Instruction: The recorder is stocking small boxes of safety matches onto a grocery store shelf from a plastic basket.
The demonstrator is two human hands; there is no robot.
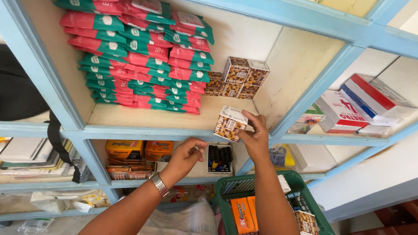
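Note:
My right hand point(254, 135) grips a small brown-and-white patterned box point(230, 123) at the front edge of a cream shelf with a blue frame point(143, 130). My left hand point(186, 156), with a metal watch on its wrist, hovers just below and left of the box, fingers curled and holding nothing. More of the same patterned boxes point(239, 78) are stacked at the back of that shelf. Below my right forearm stands a green plastic basket point(244, 182) with orange boxes point(244, 214) inside.
Several red-and-green soft packs point(143, 56) are piled on the shelf's left. Orange boxes point(133, 149) and a tray of dark pens point(219, 159) fill the shelf below. Red-white-blue cartons point(361, 104) lie on the right shelf. A black bag point(19, 91) and papers sit on the left.

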